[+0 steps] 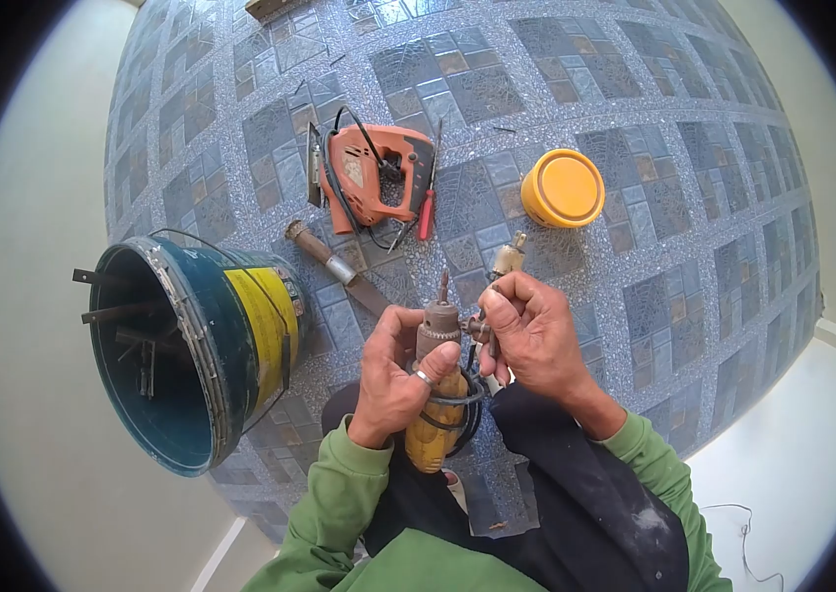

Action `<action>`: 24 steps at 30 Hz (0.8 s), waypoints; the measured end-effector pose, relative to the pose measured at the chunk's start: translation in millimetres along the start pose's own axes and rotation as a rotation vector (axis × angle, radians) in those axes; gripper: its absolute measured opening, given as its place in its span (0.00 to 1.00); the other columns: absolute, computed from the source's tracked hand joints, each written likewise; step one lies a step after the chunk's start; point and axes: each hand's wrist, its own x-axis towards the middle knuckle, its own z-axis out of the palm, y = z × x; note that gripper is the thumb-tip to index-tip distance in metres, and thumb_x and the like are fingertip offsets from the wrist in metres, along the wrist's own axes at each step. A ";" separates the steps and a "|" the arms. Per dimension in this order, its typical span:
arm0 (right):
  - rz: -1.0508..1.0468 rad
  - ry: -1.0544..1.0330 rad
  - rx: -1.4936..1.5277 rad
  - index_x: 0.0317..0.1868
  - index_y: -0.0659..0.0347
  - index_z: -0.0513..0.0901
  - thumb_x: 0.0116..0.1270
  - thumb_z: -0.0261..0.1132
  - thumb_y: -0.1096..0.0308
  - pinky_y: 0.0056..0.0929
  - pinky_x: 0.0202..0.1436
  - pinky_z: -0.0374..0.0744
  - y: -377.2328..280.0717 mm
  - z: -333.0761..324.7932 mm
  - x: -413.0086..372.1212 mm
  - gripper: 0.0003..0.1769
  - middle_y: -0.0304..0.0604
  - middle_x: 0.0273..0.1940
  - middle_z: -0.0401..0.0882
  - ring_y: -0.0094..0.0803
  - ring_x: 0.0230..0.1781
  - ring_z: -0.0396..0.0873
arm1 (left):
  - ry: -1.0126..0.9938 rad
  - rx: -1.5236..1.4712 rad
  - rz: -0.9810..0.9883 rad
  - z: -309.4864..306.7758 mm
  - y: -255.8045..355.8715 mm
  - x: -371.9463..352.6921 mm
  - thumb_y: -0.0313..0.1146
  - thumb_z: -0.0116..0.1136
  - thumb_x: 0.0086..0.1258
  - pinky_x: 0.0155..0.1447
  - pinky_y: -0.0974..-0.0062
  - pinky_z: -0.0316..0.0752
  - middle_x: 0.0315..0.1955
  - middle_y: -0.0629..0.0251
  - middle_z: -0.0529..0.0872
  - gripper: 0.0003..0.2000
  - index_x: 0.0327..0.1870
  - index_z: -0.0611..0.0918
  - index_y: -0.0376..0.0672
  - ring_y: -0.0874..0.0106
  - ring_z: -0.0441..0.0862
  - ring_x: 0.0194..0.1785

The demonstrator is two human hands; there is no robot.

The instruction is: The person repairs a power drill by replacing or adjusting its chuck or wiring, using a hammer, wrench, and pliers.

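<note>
A yellow power drill [430, 439] points away from me over my lap, its cord coiled around the body. My left hand [393, 370] wraps around it just below the toothed grey chuck [439, 321]. A short bit [444, 286] stands up out of the jaws. In my right hand [541, 335], thumb and fingers pinch a chuck key [476, 327], its head against the right side of the chuck. Just beyond the right fingers is a cream cylindrical piece [508, 259] with a metal end.
An orange jigsaw [363, 173] lies on the tiled floor ahead, beside a red-handled screwdriver [427, 215]. A yellow lidded tub [563, 187] stands right of them. Left, a green bucket [196, 296] lies tipped, metal pieces inside. Near it lies a tool with a brown handle [311, 245].
</note>
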 end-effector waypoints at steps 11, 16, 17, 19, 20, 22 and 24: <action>0.041 0.119 -0.013 0.34 0.64 0.75 0.79 0.57 0.59 0.18 0.16 0.69 20.7 7.1 4.6 0.17 0.33 0.18 0.72 0.16 0.14 0.72 | 0.073 -0.122 0.003 24.6 1.6 -3.9 0.36 0.64 0.73 0.43 0.78 0.77 0.38 0.60 0.82 0.16 0.44 0.69 0.38 0.78 0.81 0.42; 0.028 0.207 -0.146 0.20 0.59 0.73 0.78 0.55 0.57 0.24 0.17 0.65 22.0 -2.3 13.9 0.26 0.31 0.14 0.68 0.15 0.14 0.67 | 0.114 0.020 -0.079 40.9 -3.3 10.5 0.43 0.50 0.80 0.39 0.70 0.75 0.34 0.55 0.83 0.17 0.43 0.69 0.36 0.71 0.83 0.35; 0.149 0.222 -0.115 0.19 0.60 0.74 0.78 0.53 0.53 0.26 0.17 0.66 17.1 -3.3 14.5 0.28 0.32 0.13 0.69 0.17 0.15 0.68 | 0.072 0.135 -0.090 46.8 12.6 11.1 0.43 0.49 0.80 0.40 0.67 0.75 0.32 0.52 0.83 0.16 0.44 0.70 0.34 0.65 0.83 0.34; 0.200 0.252 -0.125 0.20 0.62 0.74 0.78 0.52 0.51 0.27 0.18 0.66 6.6 -5.1 12.4 0.30 0.33 0.13 0.69 0.19 0.15 0.67 | 0.042 0.302 -0.115 57.1 28.2 9.9 0.43 0.45 0.81 0.42 0.56 0.74 0.28 0.43 0.83 0.18 0.45 0.71 0.31 0.47 0.83 0.35; 0.244 0.285 -0.134 0.20 0.63 0.75 0.79 0.50 0.49 0.29 0.19 0.67 3.9 -4.2 13.1 0.32 0.34 0.13 0.68 0.20 0.15 0.67 | 0.048 0.301 -0.114 60.0 27.0 11.7 0.43 0.45 0.81 0.42 0.56 0.74 0.28 0.43 0.83 0.18 0.45 0.71 0.31 0.47 0.83 0.35; 0.071 0.330 -0.300 0.18 0.65 0.74 0.80 0.48 0.48 0.32 0.20 0.66 19.3 -2.6 16.7 0.34 0.36 0.13 0.68 0.21 0.16 0.66 | 0.096 0.387 -0.149 64.6 22.0 15.3 0.44 0.44 0.81 0.42 0.52 0.73 0.29 0.41 0.84 0.20 0.43 0.71 0.30 0.43 0.82 0.36; -0.141 0.364 -0.439 0.17 0.66 0.72 0.81 0.46 0.49 0.34 0.22 0.65 25.6 -3.1 21.0 0.36 0.36 0.13 0.67 0.20 0.17 0.64 | 0.123 0.422 -0.142 64.1 18.8 21.5 0.45 0.42 0.81 0.41 0.49 0.72 0.28 0.40 0.83 0.21 0.41 0.72 0.29 0.41 0.82 0.36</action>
